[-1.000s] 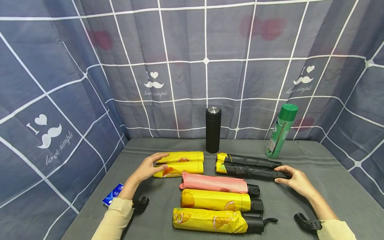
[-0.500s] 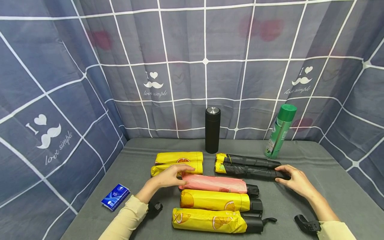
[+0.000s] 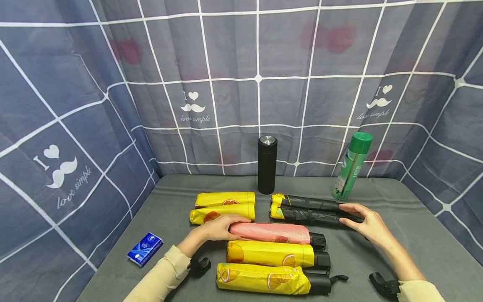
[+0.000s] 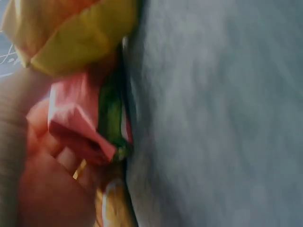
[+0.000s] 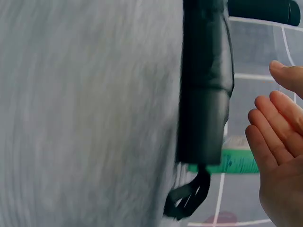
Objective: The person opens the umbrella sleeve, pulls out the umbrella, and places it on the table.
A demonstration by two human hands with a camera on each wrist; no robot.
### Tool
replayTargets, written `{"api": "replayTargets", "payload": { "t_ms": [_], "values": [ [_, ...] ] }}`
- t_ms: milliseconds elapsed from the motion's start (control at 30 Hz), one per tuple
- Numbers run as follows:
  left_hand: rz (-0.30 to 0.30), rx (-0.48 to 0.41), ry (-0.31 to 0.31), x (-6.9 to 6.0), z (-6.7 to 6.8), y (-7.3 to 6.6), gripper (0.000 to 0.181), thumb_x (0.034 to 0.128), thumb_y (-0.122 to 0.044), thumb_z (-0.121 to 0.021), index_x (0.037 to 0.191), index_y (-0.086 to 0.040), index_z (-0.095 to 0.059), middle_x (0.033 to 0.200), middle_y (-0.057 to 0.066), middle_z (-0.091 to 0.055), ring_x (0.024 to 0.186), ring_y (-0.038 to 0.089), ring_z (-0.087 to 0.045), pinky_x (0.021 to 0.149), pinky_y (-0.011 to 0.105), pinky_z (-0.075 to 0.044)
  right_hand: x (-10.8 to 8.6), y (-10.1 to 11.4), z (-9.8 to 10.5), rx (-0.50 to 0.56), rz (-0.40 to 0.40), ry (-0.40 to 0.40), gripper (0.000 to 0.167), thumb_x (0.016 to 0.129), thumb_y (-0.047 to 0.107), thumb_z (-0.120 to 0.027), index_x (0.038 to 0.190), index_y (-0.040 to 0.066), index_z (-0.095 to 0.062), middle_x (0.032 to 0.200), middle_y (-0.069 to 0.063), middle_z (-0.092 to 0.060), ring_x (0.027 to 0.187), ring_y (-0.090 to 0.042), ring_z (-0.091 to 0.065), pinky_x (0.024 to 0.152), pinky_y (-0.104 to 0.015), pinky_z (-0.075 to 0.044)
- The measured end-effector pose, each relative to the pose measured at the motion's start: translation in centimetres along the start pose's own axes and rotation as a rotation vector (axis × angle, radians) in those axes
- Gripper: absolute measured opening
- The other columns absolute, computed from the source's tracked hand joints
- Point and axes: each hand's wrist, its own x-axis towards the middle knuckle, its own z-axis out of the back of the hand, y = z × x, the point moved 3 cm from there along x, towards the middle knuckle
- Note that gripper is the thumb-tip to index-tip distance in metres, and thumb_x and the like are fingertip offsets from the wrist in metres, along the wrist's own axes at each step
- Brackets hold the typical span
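My left hand (image 3: 220, 228) holds the left end of a folded pink umbrella (image 3: 269, 233), thumb on the near side and fingers over the far side. The left wrist view shows the pink sleeve's end (image 4: 75, 118) against those fingers. Over the handle ends of two folded black umbrellas (image 3: 311, 216) with yellow ends hovers my right hand (image 3: 364, 222). In the right wrist view its fingers (image 5: 279, 127) are fairly straight and apart from the black handle (image 5: 201, 118). Two folded yellow umbrellas (image 3: 222, 212) lie behind my left hand.
Two more yellow umbrellas with black handles (image 3: 269, 253) lie in front of the pink one. A black thermos (image 3: 267, 165) and a green spray can (image 3: 352, 165) stand at the back. A blue tissue pack (image 3: 145, 249) lies at the left on the grey cloth.
My left hand has left the yellow umbrellas at the back left and come right and nearer, onto the pink umbrella's end. My right hand has shifted slightly left along the black handles.
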Motion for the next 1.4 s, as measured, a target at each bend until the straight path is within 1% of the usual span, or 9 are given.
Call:
{"api": "replayTargets", "payload": {
  "t_ms": [133,267,400,733,933,1067,1167,1300,1400],
  "values": [
    [-0.012,0.038,0.009,0.3,-0.5,0.1,0.052,0.0845,-0.017,-0.072,0.132,-0.009,-0.054,0.129,0.002,-0.055,0.117,0.014,-0.049,0.099,0.032,-0.038,0.1,1.1,-0.6,0.04,-0.007,0.061,0.042,0.085,0.031,-0.072,0.122,0.013,-0.062,0.116,-0.002,-0.064,0.102,-0.003,-0.056,0.082,-0.034,-0.049],
    [-0.031,0.019,-0.018,0.7,-0.5,0.1,0.049,0.0826,-0.014,-0.072,0.129,-0.009,-0.057,0.124,0.001,-0.058,0.111,0.011,-0.052,0.095,0.03,-0.041,0.1,1.9,-1.0,0.083,0.002,0.077,0.042,0.085,0.028,-0.072,0.122,0.013,-0.062,0.118,-0.002,-0.063,0.105,0.0,-0.055,0.085,-0.037,-0.048],
    [-0.06,-0.016,-0.066,0.9,-0.4,0.0,0.048,0.0792,-0.012,-0.07,0.126,-0.009,-0.059,0.12,0.001,-0.06,0.102,0.009,-0.053,0.089,0.028,-0.044,0.2,2.6,-1.4,0.134,0.042,0.072,0.041,0.083,0.024,-0.074,0.121,0.011,-0.064,0.117,-0.002,-0.064,0.104,0.001,-0.055,0.083,-0.031,-0.049],
    [-0.133,-0.112,-0.241,1.2,1.0,-0.7,0.049,0.0741,-0.005,-0.07,0.122,-0.013,-0.062,0.116,-0.003,-0.062,0.095,0.013,-0.054,0.078,0.028,-0.047,0.6,4.0,-1.8,0.29,0.11,0.11,0.04,0.084,0.016,-0.073,0.121,0.009,-0.063,0.118,-0.002,-0.063,0.108,-0.003,-0.056,0.086,-0.028,-0.048],
    [-0.119,-0.12,-0.349,0.9,2.3,-1.6,0.05,0.0704,0.001,-0.072,0.118,-0.011,-0.065,0.113,0.0,-0.064,0.095,0.016,-0.054,0.077,0.031,-0.046,0.7,5.1,-1.7,0.379,0.171,0.117,0.04,0.085,0.008,-0.07,0.124,0.009,-0.061,0.12,-0.008,-0.062,0.109,-0.007,-0.056,0.087,-0.024,-0.047],
    [-0.125,-0.224,-0.426,0.2,4.0,-3.6,0.047,0.0693,0.008,-0.07,0.115,-0.001,-0.064,0.108,0.008,-0.065,0.086,0.017,-0.055,0.072,0.03,-0.048,1.0,6.2,-1.7,0.439,0.226,0.121,0.043,0.083,0.004,-0.072,0.124,0.006,-0.06,0.121,-0.01,-0.061,0.111,-0.011,-0.056,0.09,-0.022,-0.044],
    [-0.115,-0.315,-0.463,-0.3,5.1,-4.9,0.045,0.0703,0.012,-0.068,0.114,0.003,-0.063,0.106,0.011,-0.065,0.084,0.016,-0.055,0.072,0.028,-0.048,1.2,7.0,-1.7,0.433,0.254,0.108,0.046,0.081,0.004,-0.074,0.124,0.008,-0.061,0.121,-0.006,-0.061,0.113,-0.011,-0.055,0.092,-0.02,-0.042],
    [-0.082,-0.398,-0.479,-0.5,5.6,-5.3,0.045,0.0715,0.014,-0.068,0.115,0.005,-0.062,0.107,0.012,-0.064,0.085,0.017,-0.055,0.074,0.028,-0.049,1.2,7.6,-1.7,0.389,0.254,0.063,0.051,0.078,0.005,-0.077,0.125,0.012,-0.06,0.121,-0.001,-0.061,0.114,-0.006,-0.051,0.091,-0.015,-0.04],
    [-0.079,-0.445,-0.479,-0.6,5.6,-5.2,0.045,0.0724,0.014,-0.068,0.116,0.007,-0.06,0.107,0.012,-0.064,0.086,0.017,-0.055,0.074,0.028,-0.049,1.2,8.2,-1.7,0.387,0.274,0.024,0.054,0.074,-0.001,-0.078,0.124,0.008,-0.06,0.12,-0.005,-0.062,0.11,-0.003,-0.052,0.087,-0.012,-0.04]
  ]
}}
